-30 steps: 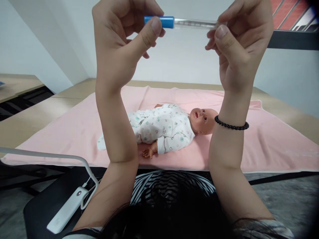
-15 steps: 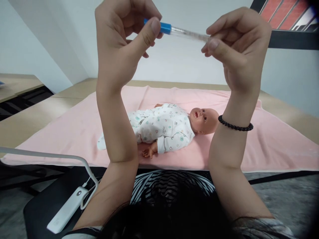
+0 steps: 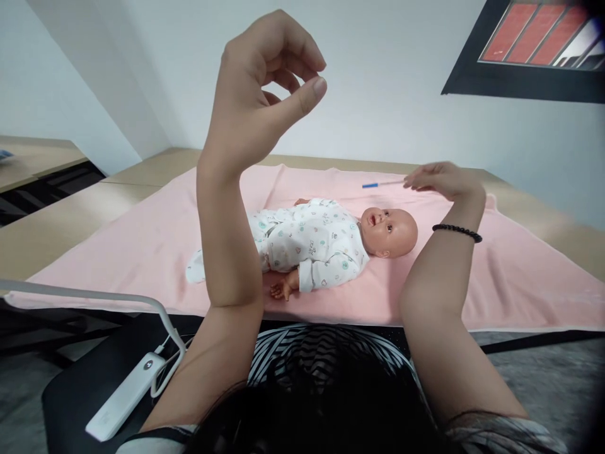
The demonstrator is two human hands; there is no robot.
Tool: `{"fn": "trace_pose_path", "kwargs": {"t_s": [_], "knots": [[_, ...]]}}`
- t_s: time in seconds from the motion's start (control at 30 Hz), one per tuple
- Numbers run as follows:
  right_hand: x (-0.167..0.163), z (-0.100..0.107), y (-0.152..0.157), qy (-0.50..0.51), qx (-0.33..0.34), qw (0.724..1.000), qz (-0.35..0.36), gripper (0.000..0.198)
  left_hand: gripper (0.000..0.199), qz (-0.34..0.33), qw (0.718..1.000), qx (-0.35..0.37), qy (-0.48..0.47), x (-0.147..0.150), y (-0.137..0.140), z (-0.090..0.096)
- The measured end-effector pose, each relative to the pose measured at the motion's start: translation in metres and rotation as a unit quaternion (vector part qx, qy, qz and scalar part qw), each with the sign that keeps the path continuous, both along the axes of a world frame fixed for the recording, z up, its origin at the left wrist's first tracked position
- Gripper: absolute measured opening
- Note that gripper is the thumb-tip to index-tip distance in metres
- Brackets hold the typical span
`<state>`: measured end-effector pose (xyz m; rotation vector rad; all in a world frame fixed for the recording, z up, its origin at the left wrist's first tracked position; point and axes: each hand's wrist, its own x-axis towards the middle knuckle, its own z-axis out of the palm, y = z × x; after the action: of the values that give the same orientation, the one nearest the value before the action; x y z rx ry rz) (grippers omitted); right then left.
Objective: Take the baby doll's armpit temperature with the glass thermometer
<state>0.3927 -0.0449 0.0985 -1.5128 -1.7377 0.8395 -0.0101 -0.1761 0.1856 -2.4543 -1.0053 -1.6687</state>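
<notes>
My right hand (image 3: 437, 180) pinches the clear end of a thin thermometer (image 3: 371, 186) with a blue cap. It holds the thermometer low by the far side of the pink cloth, behind the doll's head; whether it touches the cloth I cannot tell. Raised high on the left is my left hand (image 3: 276, 88), empty, its fingers curled and the thumb tip a little apart from them. A baby doll (image 3: 390, 232) in a white patterned suit lies on its back between my forearms, its head to the right.
The pink cloth (image 3: 127, 252) covers most of a wooden table (image 3: 51, 221). A white power bank (image 3: 125, 397) with a cable rests on a black seat (image 3: 66, 397) at lower left. Behind the table is a white wall, with a dark-framed window (image 3: 524, 79) at upper right.
My left hand has let go of the thermometer's blue cap and stays raised. My right hand has carried the thermometer down to the far side of the cloth.
</notes>
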Motion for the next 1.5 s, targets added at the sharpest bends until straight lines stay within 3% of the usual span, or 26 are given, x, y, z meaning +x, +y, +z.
{"fn": "trace_pose_path", "kwargs": {"t_s": [0.1, 0.2, 0.33, 0.43, 0.5, 0.6, 0.7, 0.83, 0.93, 1.0, 1.13, 1.33, 1.5], "knots": [[0.010, -0.031, 0.024, -0.067, -0.123, 0.990, -0.034, 0.011, 0.012, -0.013, 1.000, -0.013, 0.005, -0.001, 0.001, 0.001], [0.006, -0.046, 0.032, -0.122, -0.205, 0.970, -0.046, 0.013, 0.013, -0.019, 0.999, -0.028, 0.009, -0.001, 0.001, 0.001], [-0.004, -0.045, 0.025, -0.160, -0.247, 0.954, -0.051, 0.015, 0.013, -0.018, 0.998, -0.061, 0.028, -0.003, -0.001, 0.002], [-0.011, -0.041, 0.019, -0.178, -0.251, 0.949, -0.068, 0.020, 0.015, -0.043, 0.988, -0.104, 0.102, -0.006, 0.002, 0.002], [-0.015, -0.038, 0.018, -0.199, -0.249, 0.945, -0.070, 0.022, 0.026, -0.040, 0.966, -0.163, 0.199, -0.004, 0.010, 0.001], [-0.018, -0.022, 0.020, -0.215, -0.229, 0.947, -0.069, 0.019, 0.039, -0.028, 0.903, -0.247, 0.350, 0.009, 0.027, -0.005], [-0.024, 0.010, 0.012, -0.222, -0.170, 0.958, -0.063, 0.012, 0.044, -0.023, 0.870, -0.288, 0.399, 0.036, 0.044, -0.018], [-0.047, 0.054, -0.022, -0.260, -0.062, 0.962, -0.049, 0.021, 0.042, -0.027, 0.811, -0.327, 0.484, 0.077, 0.064, -0.043], [-0.071, 0.070, -0.047, -0.297, -0.043, 0.954, -0.031, 0.028, 0.038, -0.031, 0.765, -0.366, 0.529, 0.095, 0.078, -0.062], [-0.085, 0.072, -0.053, -0.328, -0.044, 0.944, -0.008, 0.030, 0.037, -0.047, 0.759, -0.386, 0.522, 0.099, 0.088, -0.071], [-0.101, 0.067, -0.043, -0.364, -0.041, 0.930, 0.026, 0.030, 0.031, -0.087, 0.775, -0.382, 0.496, 0.098, 0.099, -0.080], [-0.110, 0.058, -0.026, -0.373, -0.039, 0.924, 0.072, 0.038, 0.024, -0.087, 0.742, -0.395, 0.534, 0.100, 0.096, -0.079], [-0.112, 0.055, -0.022, -0.384, -0.047, 0.919, 0.074, 0.040, 0.027, -0.074, 0.749, -0.394, 0.528, 0.102, 0.094, -0.077]]}}
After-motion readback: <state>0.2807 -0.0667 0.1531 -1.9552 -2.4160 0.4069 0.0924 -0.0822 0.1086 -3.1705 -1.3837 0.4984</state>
